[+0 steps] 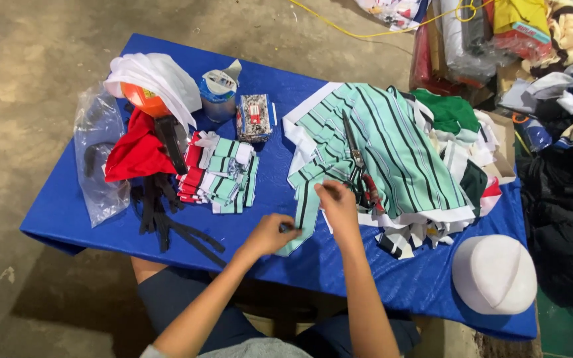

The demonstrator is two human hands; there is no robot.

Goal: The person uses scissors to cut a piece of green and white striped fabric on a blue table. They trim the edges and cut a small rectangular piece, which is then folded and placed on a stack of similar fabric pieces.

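Where the blue table [101,219] bears a heap of green striped fabric [392,146] right of centre, with scissors [359,166] lying on it, the right hand [337,202] and left hand [272,233] each pinch closed on a striped strip [304,215] at the near edge, a white cap [494,273] lying near right.

A single head-worn camera looks steeply down from above the seated person, fairly near, onto the blue counter [167,229] and the concrete floor [28,79] beyond.
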